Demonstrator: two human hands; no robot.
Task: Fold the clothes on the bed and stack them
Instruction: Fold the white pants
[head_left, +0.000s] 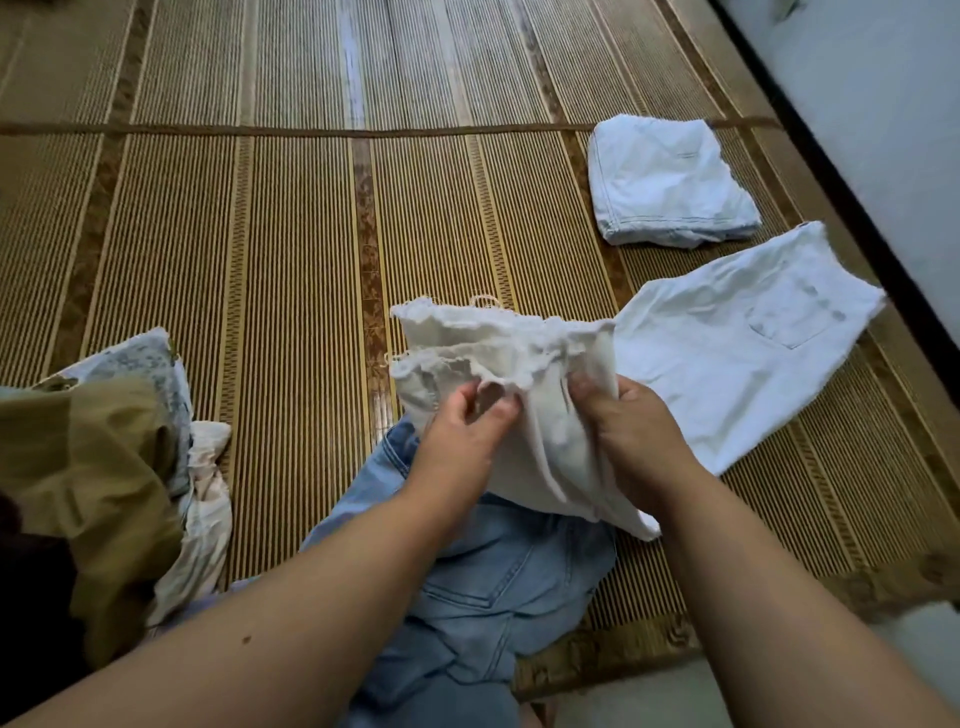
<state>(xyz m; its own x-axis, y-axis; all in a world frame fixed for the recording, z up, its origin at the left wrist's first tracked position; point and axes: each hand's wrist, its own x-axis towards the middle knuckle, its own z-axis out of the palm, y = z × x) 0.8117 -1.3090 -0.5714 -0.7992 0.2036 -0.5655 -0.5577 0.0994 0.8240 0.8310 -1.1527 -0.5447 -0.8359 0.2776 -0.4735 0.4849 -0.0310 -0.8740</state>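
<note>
Left hand (462, 423) pinches the cream garment (524, 353) just below its frayed edge; right hand (636, 431) grips the same cloth right beside it, fingers curled in. The garment is bunched between them, frayed hems pointing away, over the blue jeans (498, 582). Possibly half-folded, hard to say. The folded denim (670, 182) lies ahead and rightward, nearer the right hand.

Woven bamboo mat (291, 234) w/ brown stripes; pale wall (883, 104) far right.
</note>
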